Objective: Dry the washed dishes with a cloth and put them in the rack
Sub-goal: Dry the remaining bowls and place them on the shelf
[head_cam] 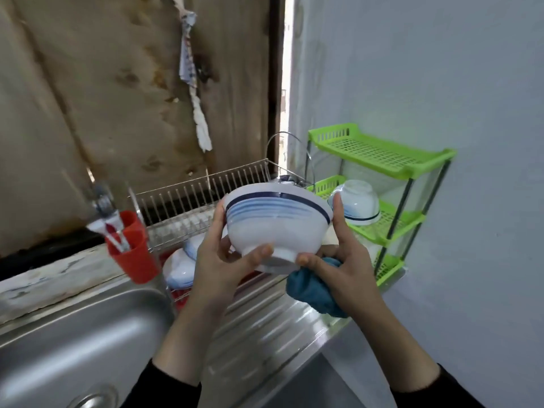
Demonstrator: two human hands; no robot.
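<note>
A white bowl with blue bands [276,222] is held upright in the air above the drainboard. My left hand [219,260] grips its left side, thumb under the foot. My right hand [341,254] touches the bowl's right rim with the forefinger and its foot with the thumb, while the other fingers hold a bunched blue cloth [312,290]. Behind stands a green three-shelf rack [394,163]; an upside-down white bowl [357,204] sits on its middle shelf. A wire dish rack [191,198] at the wall holds more white dishes [179,269].
A steel sink basin [79,328] lies at the lower left, its ribbed drainboard [265,325] under my hands. A red cup with cutlery [132,245] stands by the wire rack. The pale wall [441,83] bounds the right side.
</note>
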